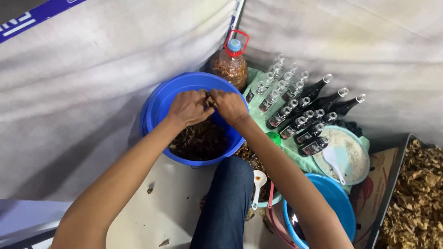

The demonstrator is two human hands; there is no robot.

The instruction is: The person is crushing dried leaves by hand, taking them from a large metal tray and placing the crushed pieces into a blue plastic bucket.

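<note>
1. Over the far rim of a blue basin (159, 108), both hands meet: the left hand (188, 108) and the right hand (230, 105) have their fingers curled and pinched together on a small clump of brown shredded material (210, 99) held between them, just above the basin.
2. Inside the basin lies a dark brown heap of the same shredded stuff (199, 140), filling its near part.
3. Behind the basin, against the pale cloth wall (92, 83), stands a clear plastic bottle (229, 69) packed with brownish contents; it has a light blue cap and a red carry loop.
4. To the right of the basin, a cluster of small dark glass bottles (295, 113) with clear rounded stoppers and pale label bands lies tilted on a light green cloth (295, 159); the labels are too small to tell apart.
5. Nearer and right of those, a round pale blue plate (362, 173) holds a white powdery layer with a white plastic spoon (334, 163) resting on it.
6. Near the right forearm sits a blue lidded tub (339, 198), partly hidden by the arm.
7. At the far right edge, a cardboard box (385, 184) with red and pale printing holds a mass of dry tan leaf pieces (415, 198).
8. Between the arms, a knee in blue denim (226, 203) shows, with a second white spoon (257, 182) just beside it.
9. At the top left, a blue strip (32, 16) with white marks crosses the wall.
</note>
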